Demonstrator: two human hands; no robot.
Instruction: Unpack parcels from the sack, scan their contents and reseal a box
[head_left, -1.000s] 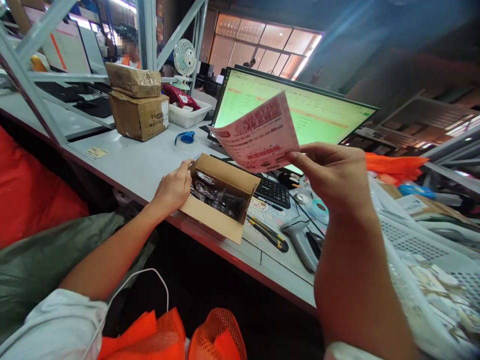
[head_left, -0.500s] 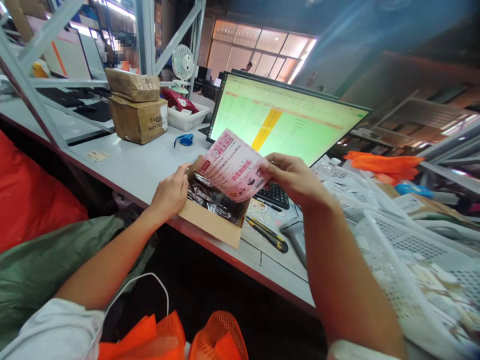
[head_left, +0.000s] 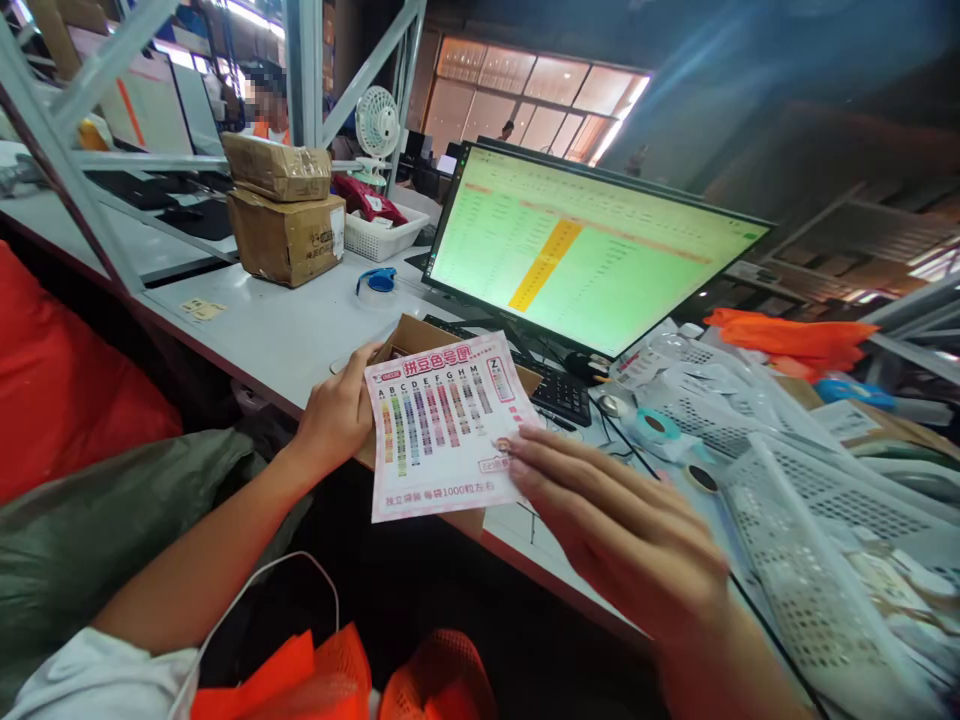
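Note:
A pink-edged printed colour chart (head_left: pixel 442 430) is tilted toward me in the head view, with lettered columns of coloured swatches. My right hand (head_left: pixel 622 520) grips its right edge, fingers straight and pressed together, the thumb hidden behind it. Under the chart stands an open cardboard box (head_left: pixel 412 335) at the table edge; its contents are covered by the sheet. My left hand (head_left: pixel 337 410) is closed on the box's left side, close beside the chart's left edge.
Behind the box are a keyboard (head_left: pixel 566 395) and a lit monitor (head_left: pixel 600 250). Two taped cartons (head_left: pixel 285 235) and a blue tape roll (head_left: pixel 379 280) sit at the left. White perforated baskets (head_left: pixel 780 560) and a cable crowd the right side.
The sheet has been turned over from its text side to the colour chart side and brought lower and nearer, now covering the box's contents. My right hand moved down with it.

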